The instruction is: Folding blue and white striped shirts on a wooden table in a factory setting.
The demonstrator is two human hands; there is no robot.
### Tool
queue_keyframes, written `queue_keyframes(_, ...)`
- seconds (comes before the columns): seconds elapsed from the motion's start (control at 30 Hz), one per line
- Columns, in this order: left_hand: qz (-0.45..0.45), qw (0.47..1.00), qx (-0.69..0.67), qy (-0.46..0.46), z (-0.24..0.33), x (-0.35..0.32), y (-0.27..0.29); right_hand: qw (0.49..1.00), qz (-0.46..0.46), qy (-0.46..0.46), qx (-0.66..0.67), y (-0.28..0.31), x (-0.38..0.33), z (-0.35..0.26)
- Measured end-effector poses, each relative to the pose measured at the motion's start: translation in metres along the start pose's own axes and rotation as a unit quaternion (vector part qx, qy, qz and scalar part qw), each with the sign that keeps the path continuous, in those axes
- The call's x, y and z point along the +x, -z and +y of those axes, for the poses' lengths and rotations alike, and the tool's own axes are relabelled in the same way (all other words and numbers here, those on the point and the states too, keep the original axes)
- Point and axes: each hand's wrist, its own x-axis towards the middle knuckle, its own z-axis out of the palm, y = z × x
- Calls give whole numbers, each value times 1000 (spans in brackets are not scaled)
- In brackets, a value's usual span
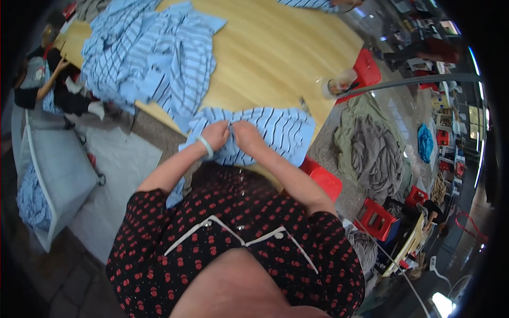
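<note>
A person in a black dress with red cherry print stands at the near edge of a wooden desk (275, 47), both hands closed on a blue-and-white striped garment (275, 130) that lies at the desk's edge, just ahead of the body. The left hand (216, 133), a pale bangle on its wrist, pinches a fold of the cloth; the right hand (245, 132) grips the same fold, touching the left at the knuckles.

At ten o'clock from the hands a loose heap of striped shirts (154, 58) in the same blue covers the far left part of the desk. At two o'clock a clear plastic cup (339, 85) sits at the desk's right edge, its contents too blurred to tell. At eight o'clock a white-framed cart with a grey fabric liner (53, 169) stands on the floor, more blue cloth bulging at its lower end. At three o'clock grey and olive garments (371, 143) lie piled on the floor, with red plastic stools (375, 217) around them.
</note>
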Motion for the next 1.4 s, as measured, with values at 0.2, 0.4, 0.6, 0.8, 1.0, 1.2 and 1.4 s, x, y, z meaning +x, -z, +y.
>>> queue_keyframes(0.2, 34, 998, -40, -19, -5, 8, 2, 998, 41, -17, 37, 8, 6, -5)
queue_keyframes(0.4, 16, 995, -83, -58, -5, 0, 9, 995, 18, -32, 97, 13, 0, -3)
queue_keyframes(0.6, -39, 993, -71, -83, -9, 3, 19, 992, -20, -45, 120, 20, 3, -6)
queue_keyframes(0.8, -148, 985, -50, -68, -18, 10, 37, 970, -116, -100, 191, 38, 0, 0)
queue_keyframes(1.0, -240, 970, -35, 16, -31, 32, 32, 991, -111, -42, 53, 38, -13, 21)
queue_keyframes(1.2, -263, 963, 51, 39, -12, 69, 6, 994, -88, -40, 58, 33, -14, 16)
queue_keyframes(1.4, -242, 968, 74, -2, -16, 69, -10, 990, -125, -62, -1, 30, -11, 16)
